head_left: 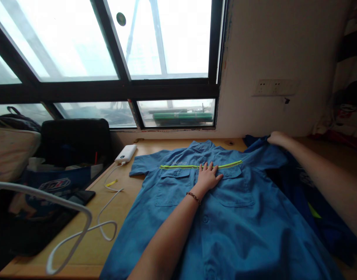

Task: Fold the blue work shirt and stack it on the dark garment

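Observation:
A blue short-sleeved work shirt (178, 198) lies spread front up on a wooden table, its collar toward the window. It has two buttoned chest pockets and a yellow-green stripe across the chest. My left hand (208, 177) rests on the chest, palm down with fingers spread over the stripe. At the far right, my right hand (276, 139) is closed on cloth at the top edge of the shirt's right-side sleeve; its fingertips are partly hidden. Under that sleeve and along the right lies a dark blue garment (305, 194) with a yellow-green patch.
A white power bank (126, 154) sits at the table's back left. Its white cable (104, 223) loops over the left side of the wooden table (128, 188). Bags (61, 182) and a black chair back (76, 134) stand left. A window and wall sockets (274, 88) are behind.

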`<state>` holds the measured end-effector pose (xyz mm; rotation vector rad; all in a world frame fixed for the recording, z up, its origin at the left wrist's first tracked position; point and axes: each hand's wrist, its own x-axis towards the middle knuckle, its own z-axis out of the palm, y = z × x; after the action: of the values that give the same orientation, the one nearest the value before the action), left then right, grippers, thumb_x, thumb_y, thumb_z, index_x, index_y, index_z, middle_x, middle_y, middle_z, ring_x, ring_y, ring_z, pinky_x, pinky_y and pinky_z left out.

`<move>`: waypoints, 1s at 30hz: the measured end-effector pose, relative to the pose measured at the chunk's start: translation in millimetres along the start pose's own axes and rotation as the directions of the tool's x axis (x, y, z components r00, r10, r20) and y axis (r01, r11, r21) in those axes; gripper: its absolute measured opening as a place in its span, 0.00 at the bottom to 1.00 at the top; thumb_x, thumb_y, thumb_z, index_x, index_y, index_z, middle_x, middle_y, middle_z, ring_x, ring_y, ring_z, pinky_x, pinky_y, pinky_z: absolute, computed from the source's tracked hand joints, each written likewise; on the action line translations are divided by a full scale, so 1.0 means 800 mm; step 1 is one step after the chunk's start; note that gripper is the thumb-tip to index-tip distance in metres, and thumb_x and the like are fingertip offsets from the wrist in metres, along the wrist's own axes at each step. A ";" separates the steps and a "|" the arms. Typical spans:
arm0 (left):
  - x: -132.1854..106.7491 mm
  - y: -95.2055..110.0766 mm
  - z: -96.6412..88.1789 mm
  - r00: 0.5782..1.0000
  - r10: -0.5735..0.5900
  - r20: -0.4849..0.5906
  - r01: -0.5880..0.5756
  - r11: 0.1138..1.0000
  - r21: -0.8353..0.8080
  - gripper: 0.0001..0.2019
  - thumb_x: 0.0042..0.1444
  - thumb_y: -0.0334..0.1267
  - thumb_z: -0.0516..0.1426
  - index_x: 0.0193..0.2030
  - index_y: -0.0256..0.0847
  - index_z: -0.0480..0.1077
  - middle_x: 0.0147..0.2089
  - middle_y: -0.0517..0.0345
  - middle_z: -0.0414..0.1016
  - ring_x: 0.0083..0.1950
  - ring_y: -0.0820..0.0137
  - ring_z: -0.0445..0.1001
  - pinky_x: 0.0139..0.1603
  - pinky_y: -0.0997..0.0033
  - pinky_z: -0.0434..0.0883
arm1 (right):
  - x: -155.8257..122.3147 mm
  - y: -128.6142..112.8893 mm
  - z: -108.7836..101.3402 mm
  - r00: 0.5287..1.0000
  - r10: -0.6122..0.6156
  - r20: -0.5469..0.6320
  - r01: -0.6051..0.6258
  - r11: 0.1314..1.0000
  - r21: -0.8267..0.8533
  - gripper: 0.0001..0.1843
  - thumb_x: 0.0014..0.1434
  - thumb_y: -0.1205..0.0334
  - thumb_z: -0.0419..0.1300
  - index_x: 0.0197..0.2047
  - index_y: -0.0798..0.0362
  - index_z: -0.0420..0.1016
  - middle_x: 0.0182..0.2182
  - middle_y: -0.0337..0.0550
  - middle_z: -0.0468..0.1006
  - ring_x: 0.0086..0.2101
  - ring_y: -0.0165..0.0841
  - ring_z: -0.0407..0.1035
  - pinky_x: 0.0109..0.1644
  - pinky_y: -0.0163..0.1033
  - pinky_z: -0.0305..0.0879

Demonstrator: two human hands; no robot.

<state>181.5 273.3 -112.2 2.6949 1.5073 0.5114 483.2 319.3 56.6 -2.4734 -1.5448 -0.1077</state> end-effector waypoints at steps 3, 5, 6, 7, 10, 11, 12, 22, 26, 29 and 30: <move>-0.001 -0.002 0.001 1.000 0.017 0.000 -0.017 1.000 -0.012 0.32 0.54 0.60 0.35 0.59 0.45 0.53 0.62 0.50 0.50 0.62 0.54 0.45 0.59 0.46 0.40 | -0.014 -0.054 -0.001 0.987 -0.069 0.144 0.072 0.997 -0.013 0.16 0.51 0.63 0.54 0.30 0.72 0.74 0.26 0.61 0.74 0.28 0.33 0.71 0.29 0.32 0.58; -0.001 -0.002 0.001 1.000 0.016 -0.012 -0.017 0.999 -0.027 0.31 0.54 0.59 0.36 0.59 0.44 0.52 0.62 0.49 0.51 0.62 0.55 0.46 0.60 0.47 0.40 | -0.041 -0.093 0.002 0.946 -0.155 0.285 0.165 0.986 -0.011 0.15 0.49 0.60 0.57 0.29 0.68 0.74 0.23 0.55 0.74 0.24 0.33 0.70 0.28 0.32 0.60; -0.001 -0.001 0.001 1.000 0.006 -0.022 -0.007 0.999 -0.035 0.32 0.54 0.59 0.37 0.60 0.42 0.51 0.62 0.48 0.51 0.62 0.55 0.46 0.60 0.48 0.41 | -0.057 -0.111 0.005 0.868 -0.236 0.437 0.264 0.964 -0.004 0.16 0.49 0.58 0.58 0.31 0.65 0.74 0.22 0.53 0.74 0.23 0.34 0.70 0.27 0.34 0.62; -0.001 -0.001 0.000 0.999 -0.011 -0.036 0.010 0.999 -0.044 0.32 0.54 0.58 0.39 0.60 0.40 0.50 0.62 0.46 0.51 0.63 0.55 0.45 0.60 0.49 0.41 | -0.073 -0.126 0.008 0.776 -0.269 0.570 0.328 0.945 0.000 0.18 0.48 0.55 0.59 0.34 0.64 0.74 0.22 0.51 0.75 0.22 0.35 0.70 0.27 0.36 0.64; 0.000 0.001 -0.003 0.993 -0.086 -0.083 0.080 0.994 -0.071 0.36 0.53 0.54 0.46 0.62 0.32 0.43 0.64 0.41 0.45 0.64 0.56 0.43 0.61 0.53 0.43 | -0.114 -0.157 0.027 0.669 -0.232 0.706 0.364 0.931 -0.039 0.24 0.46 0.49 0.61 0.40 0.61 0.72 0.26 0.51 0.76 0.25 0.40 0.71 0.30 0.42 0.66; 0.000 0.002 -0.005 0.989 -0.107 -0.098 0.099 0.992 -0.081 0.37 0.52 0.52 0.48 0.63 0.31 0.41 0.64 0.41 0.42 0.64 0.56 0.42 0.61 0.53 0.44 | -0.124 -0.162 0.038 0.731 -0.238 0.639 0.349 0.936 -0.051 0.23 0.48 0.50 0.60 0.41 0.60 0.72 0.29 0.52 0.76 0.29 0.41 0.72 0.33 0.42 0.66; -0.001 0.002 -0.006 0.987 -0.119 -0.110 0.110 0.990 -0.089 0.38 0.51 0.50 0.50 0.63 0.31 0.39 0.65 0.41 0.39 0.64 0.57 0.41 0.61 0.54 0.44 | -0.133 -0.164 0.051 0.805 -0.254 0.537 0.333 0.941 -0.055 0.22 0.51 0.51 0.57 0.42 0.60 0.71 0.33 0.54 0.75 0.34 0.41 0.71 0.37 0.42 0.65; -0.008 -0.001 -0.005 0.998 0.001 -0.059 -0.010 0.989 -0.145 0.20 0.54 0.48 0.48 0.51 0.41 0.63 0.57 0.48 0.60 0.61 0.54 0.51 0.58 0.42 0.43 | -0.144 -0.111 0.211 0.985 -0.166 0.042 0.167 0.986 -0.018 0.29 0.58 0.44 0.40 0.58 0.49 0.56 0.58 0.44 0.55 0.56 0.45 0.47 0.56 0.50 0.45; 0.018 -0.033 -0.022 0.998 -0.059 -0.001 0.053 0.892 -0.449 0.18 0.48 0.45 0.56 0.45 0.39 0.67 0.50 0.48 0.67 0.52 0.59 0.64 0.55 0.54 0.57 | -0.127 -0.099 0.223 0.982 -0.189 0.029 0.189 0.982 0.015 0.30 0.57 0.42 0.40 0.57 0.47 0.58 0.58 0.41 0.56 0.56 0.45 0.47 0.55 0.50 0.45; 0.033 -0.089 -0.058 0.926 -0.377 -0.031 0.231 0.627 -0.744 0.14 0.47 0.39 0.57 0.40 0.35 0.68 0.42 0.48 0.71 0.38 0.67 0.72 0.42 0.67 0.69 | -0.130 -0.098 0.225 0.975 -0.223 -0.014 0.223 0.974 0.028 0.28 0.58 0.44 0.40 0.55 0.48 0.61 0.56 0.42 0.59 0.55 0.44 0.49 0.55 0.49 0.46; 0.032 -0.112 -0.073 0.845 -0.534 -0.029 0.283 0.492 -0.823 0.13 0.46 0.38 0.58 0.39 0.34 0.68 0.40 0.49 0.71 0.34 0.70 0.73 0.38 0.70 0.70 | -0.132 -0.097 0.225 0.971 -0.238 -0.029 0.239 0.970 0.032 0.27 0.58 0.45 0.41 0.55 0.49 0.62 0.56 0.42 0.60 0.54 0.44 0.50 0.55 0.48 0.46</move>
<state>102.9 334.4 -64.8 1.5296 1.4066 1.2213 357.0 300.0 -125.8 -2.2413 -1.8119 -0.1481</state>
